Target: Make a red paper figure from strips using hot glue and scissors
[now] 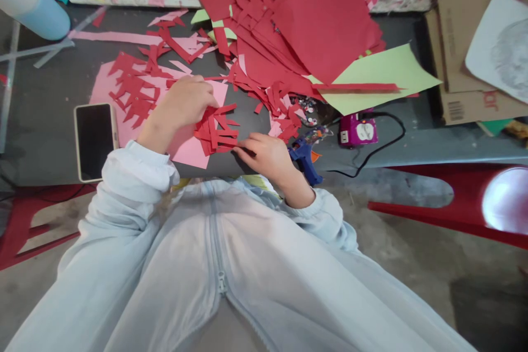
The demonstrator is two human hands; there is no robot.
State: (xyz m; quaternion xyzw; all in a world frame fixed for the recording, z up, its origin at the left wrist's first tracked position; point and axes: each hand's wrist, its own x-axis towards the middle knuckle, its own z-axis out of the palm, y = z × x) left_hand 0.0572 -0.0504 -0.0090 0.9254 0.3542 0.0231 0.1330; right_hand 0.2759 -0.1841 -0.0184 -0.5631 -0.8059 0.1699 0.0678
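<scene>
A small piece of red paper strips (216,133), crossed over one another with loose ends sticking out, lies partly over the pink paper sheet (192,149). My left hand (187,100) comes over its upper left side, fingers curled down onto the paper; the thumb is hidden. At its lower right edge, my right hand (268,158) has its fingertips drawn together on the strip ends. Another crossed red paper piece (134,91) rests on the pink sheet, left of my left hand.
Red paper sheets (325,22) pile up at the back, beside a light green sheet (381,80). Red and pink scraps (284,110) lie near my right hand. A blue glue gun (306,160), purple corded box (358,131), phone (95,142), blue-white bottle (39,5) and cardboard (470,38) surround the work.
</scene>
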